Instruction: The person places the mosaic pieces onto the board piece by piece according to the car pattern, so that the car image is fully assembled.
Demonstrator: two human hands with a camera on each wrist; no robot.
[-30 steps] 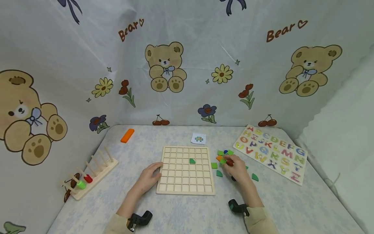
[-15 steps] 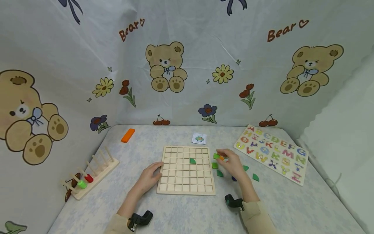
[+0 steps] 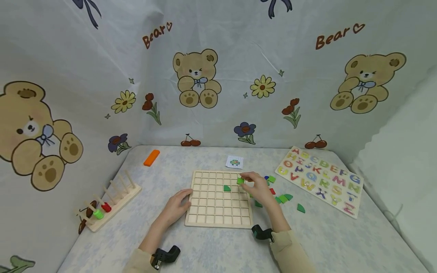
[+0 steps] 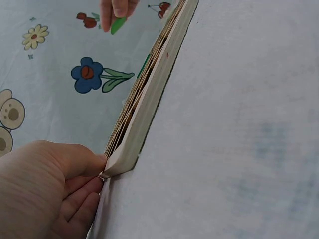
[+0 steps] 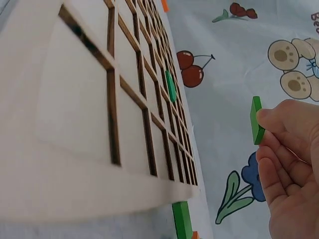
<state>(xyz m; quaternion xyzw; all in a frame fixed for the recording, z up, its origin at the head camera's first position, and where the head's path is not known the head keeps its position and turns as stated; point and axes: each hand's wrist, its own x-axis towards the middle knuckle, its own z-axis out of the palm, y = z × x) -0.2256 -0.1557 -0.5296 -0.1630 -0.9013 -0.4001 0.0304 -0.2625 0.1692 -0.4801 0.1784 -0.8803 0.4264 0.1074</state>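
Observation:
A pale wooden grid board lies in front of me in the head view. A dark green quarter-round tile sits in one of its cells. My left hand grips the board's left edge; in the left wrist view the thumb meets the edge, with fingers curled beside it. Over the board's far right part, my right hand pinches a light green square tile between thumb and fingertips. In the right wrist view this green tile is seen nearly edge-on, raised off the board.
Several loose tiles, among them a red tile and a dark green quarter-round, lie right of the board. A small picture card is behind it. An alphabet board lies right; a peg rack and an orange block are left.
My right hand has gone from the loose tiles leftward to over the board, carrying the light green square tile. Several tiles beside the board now lie spread out. My left hand has stayed put.

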